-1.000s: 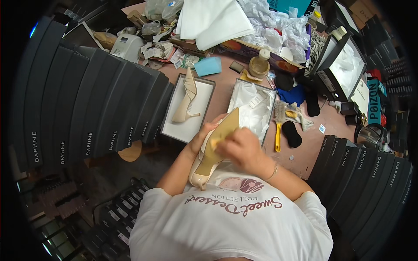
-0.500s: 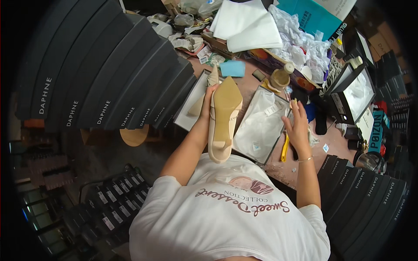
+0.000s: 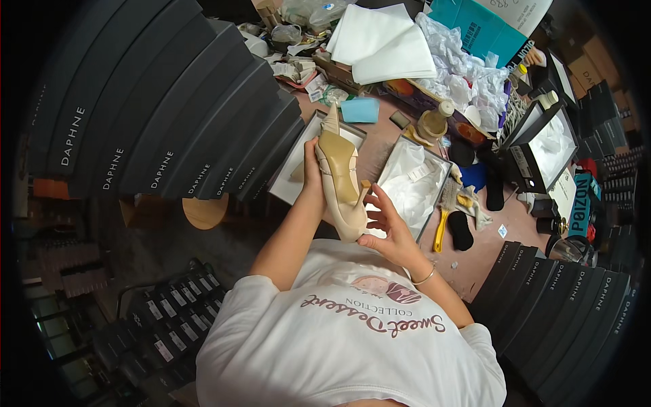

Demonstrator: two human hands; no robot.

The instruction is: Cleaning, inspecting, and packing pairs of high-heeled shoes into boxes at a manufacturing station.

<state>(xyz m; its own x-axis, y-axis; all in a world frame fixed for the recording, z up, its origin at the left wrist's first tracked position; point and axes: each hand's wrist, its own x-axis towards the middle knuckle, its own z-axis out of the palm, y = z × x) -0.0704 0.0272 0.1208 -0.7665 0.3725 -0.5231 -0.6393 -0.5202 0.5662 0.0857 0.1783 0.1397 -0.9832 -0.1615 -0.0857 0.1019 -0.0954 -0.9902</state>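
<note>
A beige high-heeled shoe (image 3: 338, 183) is tilted sole up in front of my chest, its tan sole facing me and its slim heel pointing right. My left hand (image 3: 312, 178) is closed around its left side. A pale pleated piece (image 3: 330, 121) shows beyond the sole; whether it belongs to this shoe, I cannot tell. My right hand (image 3: 391, 227) is at the heel end, fingers apart beside the heel and thumb at the rounded back. Below the shoe, an open shoebox with white tissue (image 3: 407, 180) lies on the right, another open box (image 3: 288, 169) on the left.
Tall stacks of dark shoeboxes rise on the left (image 3: 156, 102) and lower right (image 3: 553, 292). Beyond the boxes stand a jar (image 3: 432, 123), a light blue block (image 3: 360, 110) and white sheets (image 3: 383, 44). A yellow-handled brush (image 3: 441, 230) lies right of the tissue box.
My right hand has come left and down from above the table to the shoe's heel. The shoe has turned in my left hand, so its heel now points right.
</note>
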